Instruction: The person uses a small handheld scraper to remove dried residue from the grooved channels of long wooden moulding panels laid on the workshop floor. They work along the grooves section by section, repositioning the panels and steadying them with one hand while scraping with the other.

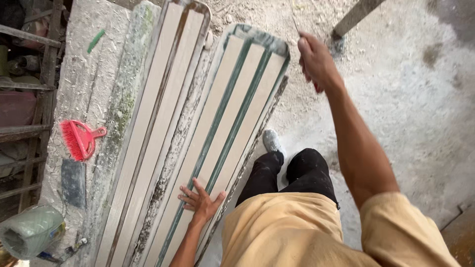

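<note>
Down at six o'clock, the left hand (202,201) lies flat with fingers spread wide on the green-edged frame of pale slats (232,123), which runs along the dusty worktop (84,74) toward twelve. Up at one o'clock, the right hand (315,60) is raised off the frame, fist closed around a thin tool (295,22), its kind unclear. At nine o'clock lies a red brush (78,138).

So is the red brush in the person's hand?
No, the red brush lies alone on the dusty bench, while the left hand presses flat on the green-striped board.
</note>
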Demonstrator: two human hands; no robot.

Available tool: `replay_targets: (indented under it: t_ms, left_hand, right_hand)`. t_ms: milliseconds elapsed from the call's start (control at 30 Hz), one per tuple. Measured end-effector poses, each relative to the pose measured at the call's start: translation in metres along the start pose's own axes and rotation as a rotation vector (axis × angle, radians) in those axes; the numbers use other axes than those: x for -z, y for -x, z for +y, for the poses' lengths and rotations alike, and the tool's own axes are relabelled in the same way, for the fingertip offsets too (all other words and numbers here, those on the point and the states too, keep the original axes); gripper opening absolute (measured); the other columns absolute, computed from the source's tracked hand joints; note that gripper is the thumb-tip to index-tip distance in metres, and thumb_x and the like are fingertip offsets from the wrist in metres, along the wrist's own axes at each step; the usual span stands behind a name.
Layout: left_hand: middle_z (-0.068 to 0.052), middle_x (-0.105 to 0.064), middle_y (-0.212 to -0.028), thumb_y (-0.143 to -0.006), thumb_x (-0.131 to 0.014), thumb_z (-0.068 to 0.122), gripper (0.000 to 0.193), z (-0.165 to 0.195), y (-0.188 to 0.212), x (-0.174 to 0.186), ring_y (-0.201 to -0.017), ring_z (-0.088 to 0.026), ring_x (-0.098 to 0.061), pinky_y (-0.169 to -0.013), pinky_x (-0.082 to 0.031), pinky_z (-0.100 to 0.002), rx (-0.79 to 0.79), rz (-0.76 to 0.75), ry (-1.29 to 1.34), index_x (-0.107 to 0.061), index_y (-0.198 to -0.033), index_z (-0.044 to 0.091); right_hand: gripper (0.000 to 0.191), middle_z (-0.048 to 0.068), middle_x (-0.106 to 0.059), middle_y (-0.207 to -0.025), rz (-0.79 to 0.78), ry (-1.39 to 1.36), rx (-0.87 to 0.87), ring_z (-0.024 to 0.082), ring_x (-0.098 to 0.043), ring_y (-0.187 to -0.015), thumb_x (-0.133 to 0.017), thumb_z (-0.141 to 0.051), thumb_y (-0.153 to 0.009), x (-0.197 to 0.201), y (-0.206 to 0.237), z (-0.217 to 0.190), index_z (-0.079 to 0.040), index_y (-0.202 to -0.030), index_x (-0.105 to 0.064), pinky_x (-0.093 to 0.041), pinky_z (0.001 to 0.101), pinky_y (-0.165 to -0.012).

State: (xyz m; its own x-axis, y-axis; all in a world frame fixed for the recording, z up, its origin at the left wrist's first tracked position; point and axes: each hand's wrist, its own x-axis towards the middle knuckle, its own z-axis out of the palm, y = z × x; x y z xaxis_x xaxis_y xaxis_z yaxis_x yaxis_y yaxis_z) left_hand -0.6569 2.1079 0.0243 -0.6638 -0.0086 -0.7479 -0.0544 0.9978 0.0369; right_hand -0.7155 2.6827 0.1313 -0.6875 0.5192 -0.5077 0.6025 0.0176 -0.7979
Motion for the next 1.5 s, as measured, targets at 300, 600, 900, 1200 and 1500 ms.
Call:
replay_targets:
  t_ms: [300,600,900,1200,1500]
  left_hand:
    - [-0.034,-0.005,-0.167,-0.081,-0.068,0.068,0.111,0.122,-0.022,0.064,-0.156,-0.05,-0.008,-0.122,-0.012,-0.065,-0.209,0.596,0.31,-0.023,-0.162,0.006]
    - [-0.03,-0.009,-0.171,-0.092,-0.065,0.063,0.103,0.405,-0.119,0.152,-0.16,-0.047,-0.007,-0.127,-0.008,-0.062,-0.438,0.676,0.547,-0.021,-0.164,0.003]
    - [-0.023,-0.008,-0.17,-0.1,-0.046,0.064,0.092,0.555,-0.192,0.183,-0.157,-0.045,-0.003,-0.115,-0.002,-0.074,-0.056,0.651,0.112,-0.019,-0.162,0.003]
    - [-0.021,-0.022,-0.17,-0.105,-0.04,0.052,0.076,0.555,-0.205,0.184,-0.159,-0.042,-0.015,-0.121,-0.007,-0.069,-0.07,0.78,0.161,-0.027,-0.161,0.002]
    - [-0.022,-0.026,-0.168,-0.1,-0.047,0.052,0.08,0.539,-0.211,0.199,-0.159,-0.04,-0.017,-0.123,-0.004,-0.066,-0.072,0.803,0.253,-0.03,-0.158,0.0]
  right_hand:
    - [0.05,-0.002,-0.046,-0.063,-0.079,0.013,-0.133,0.011,-0.044,-0.052,-0.043,-0.034,-0.109,-0.011,-0.014,0.001,-0.018,-0.156,-0.046,-0.038,0.029,-0.045]
    - [0.047,-0.003,-0.046,-0.06,-0.267,0.092,-0.114,0.009,-0.045,-0.051,-0.049,-0.035,-0.105,0.045,-0.087,-0.013,-0.019,-0.149,-0.054,-0.041,0.03,-0.047]
    - [0.046,0.011,-0.073,-0.096,-0.828,0.297,0.286,0.015,-0.064,-0.081,-0.05,-0.04,-0.109,0.114,-0.251,-0.037,-0.017,-0.148,-0.058,-0.054,0.0323,-0.073]
    - [0.046,0.013,-0.073,-0.13,-0.925,0.29,0.247,0.023,-0.068,-0.105,-0.049,-0.042,-0.109,0.045,-0.315,-0.099,-0.019,-0.148,-0.055,-0.055,0.041,-0.09]
    - [0.048,0.013,-0.072,-0.128,-1.08,0.684,0.157,0.034,-0.067,-0.112,-0.044,-0.046,-0.105,-0.007,-0.359,-0.147,-0.028,-0.149,-0.052,-0.053,0.0471,-0.1]
